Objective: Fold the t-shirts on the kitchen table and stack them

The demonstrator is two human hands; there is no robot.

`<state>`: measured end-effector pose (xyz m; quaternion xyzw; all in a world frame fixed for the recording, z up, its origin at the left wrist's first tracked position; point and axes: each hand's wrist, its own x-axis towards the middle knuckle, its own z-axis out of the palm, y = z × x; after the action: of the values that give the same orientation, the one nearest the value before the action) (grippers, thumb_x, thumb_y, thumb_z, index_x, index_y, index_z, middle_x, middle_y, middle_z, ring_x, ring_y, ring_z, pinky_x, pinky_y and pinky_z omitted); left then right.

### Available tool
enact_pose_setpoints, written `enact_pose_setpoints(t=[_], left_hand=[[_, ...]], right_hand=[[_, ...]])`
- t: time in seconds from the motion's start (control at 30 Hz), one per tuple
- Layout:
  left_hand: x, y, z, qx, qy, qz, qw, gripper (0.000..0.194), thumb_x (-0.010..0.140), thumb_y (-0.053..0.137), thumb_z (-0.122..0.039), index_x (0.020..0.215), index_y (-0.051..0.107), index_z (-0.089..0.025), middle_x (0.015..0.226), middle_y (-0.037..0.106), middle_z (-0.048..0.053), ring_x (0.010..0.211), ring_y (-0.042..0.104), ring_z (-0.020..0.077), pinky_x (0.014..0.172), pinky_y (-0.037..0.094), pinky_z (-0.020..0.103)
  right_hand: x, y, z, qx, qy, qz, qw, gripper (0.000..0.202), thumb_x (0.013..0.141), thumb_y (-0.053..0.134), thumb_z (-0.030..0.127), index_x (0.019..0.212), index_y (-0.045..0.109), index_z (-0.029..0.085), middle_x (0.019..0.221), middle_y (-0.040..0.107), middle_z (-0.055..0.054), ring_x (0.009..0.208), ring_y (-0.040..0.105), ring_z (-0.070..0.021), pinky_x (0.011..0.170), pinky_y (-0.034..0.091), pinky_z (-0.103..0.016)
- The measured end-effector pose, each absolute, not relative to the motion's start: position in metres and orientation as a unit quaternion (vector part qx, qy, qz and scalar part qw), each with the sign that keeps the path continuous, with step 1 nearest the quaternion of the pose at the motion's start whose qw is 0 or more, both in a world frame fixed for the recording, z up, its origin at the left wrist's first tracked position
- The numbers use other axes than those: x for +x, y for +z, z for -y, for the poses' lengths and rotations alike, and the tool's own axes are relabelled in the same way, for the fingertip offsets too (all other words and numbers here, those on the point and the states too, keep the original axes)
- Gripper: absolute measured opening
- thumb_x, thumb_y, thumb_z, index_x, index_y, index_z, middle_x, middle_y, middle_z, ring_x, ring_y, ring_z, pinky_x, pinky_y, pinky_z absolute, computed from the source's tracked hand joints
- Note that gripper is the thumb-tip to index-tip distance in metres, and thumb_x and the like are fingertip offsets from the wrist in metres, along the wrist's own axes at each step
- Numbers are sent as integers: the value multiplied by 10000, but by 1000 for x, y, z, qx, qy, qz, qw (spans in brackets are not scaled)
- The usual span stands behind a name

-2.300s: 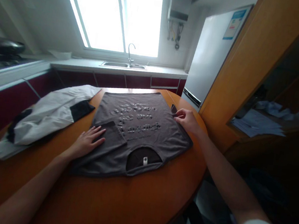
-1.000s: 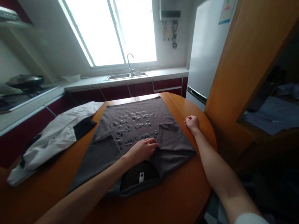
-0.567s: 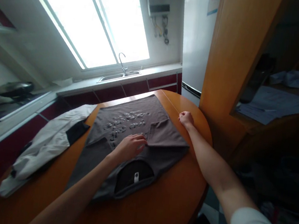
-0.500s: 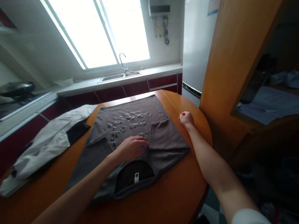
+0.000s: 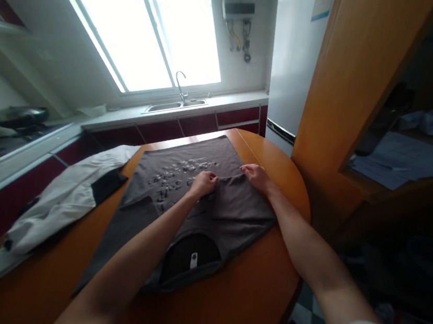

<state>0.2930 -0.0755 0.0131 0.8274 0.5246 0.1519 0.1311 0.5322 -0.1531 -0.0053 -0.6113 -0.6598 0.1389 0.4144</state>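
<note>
A dark grey T-shirt lies spread over the wooden table, its neckline and white label towards me and dark lettering across its front. My left hand pinches one corner of the folded-in sleeve's hem near the lettering. At the other end of that hem, by the shirt's right edge, my right hand is closed on the cloth with thumb and fingertips. The sleeve edge runs between both hands, slightly raised.
The round-ended wooden table carries a crumpled white garment with a dark patch at the left. Beyond stand a counter with a sink, a pan on the stove, and a fridge. Papers lie on a shelf at right.
My right hand has come left from the bare table onto the sleeve's hem and gripped it. My left hand has moved forward from near the collar and now pinches the hem's other end.
</note>
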Motion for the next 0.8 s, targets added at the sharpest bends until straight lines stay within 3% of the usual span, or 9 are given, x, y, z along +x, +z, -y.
enact_pose_setpoints(t=[0.17,0.27,0.37,0.47,0.57,0.67,0.8], left_hand=[[307,10,63,825,130,-523,172,265,874,637,-341,989,777,-148,924,773,73,818,697,190,693,482,236],[314,13,59,825,121,-522,179,202,828,659,-277,936,772,-148,869,764,56,800,690,187,674,479,233],[320,17,57,822,119,-530,169,191,810,642,-234,939,758,-154,893,755,56,842,691,200,717,495,249],[322,21,64,816,113,-549,141,196,762,689,-236,931,752,-160,996,739,108,952,685,276,820,518,339],[325,23,80,816,146,-553,86,321,823,636,-239,1128,710,-172,1247,657,164,1191,595,337,990,465,443],[332,19,101,880,179,-438,43,389,926,514,-232,1298,629,-224,1394,588,111,1324,511,266,1125,375,415],[342,1,123,937,107,-331,44,477,1001,452,-423,1459,502,-301,1595,403,45,1499,298,278,1217,236,524]], right_hand=[[537,-8,151,-656,145,647,361,454,1056,328,503,1183,695,269,1113,765,-25,1141,663,-223,1048,427,-372],[540,-14,146,-668,140,635,362,489,1065,279,509,1185,684,263,1121,761,-31,1160,651,-226,1061,406,-378],[542,-18,142,-676,141,627,361,483,1069,267,493,1209,668,263,1122,760,-26,1151,656,-214,1035,426,-352],[543,-19,141,-682,140,621,361,471,1072,270,461,1189,681,264,1126,759,-23,1148,658,-205,1035,429,-349],[542,-17,143,-683,141,621,358,435,1066,304,412,1162,703,268,1143,756,-20,1156,656,-199,1061,418,-364],[540,-14,146,-677,141,631,351,321,1008,466,364,1210,698,272,1219,734,-23,1206,633,-207,1108,388,-390],[532,-12,146,-640,133,679,335,371,987,478,326,1317,648,320,1453,586,11,1438,414,-210,1214,234,-467]])
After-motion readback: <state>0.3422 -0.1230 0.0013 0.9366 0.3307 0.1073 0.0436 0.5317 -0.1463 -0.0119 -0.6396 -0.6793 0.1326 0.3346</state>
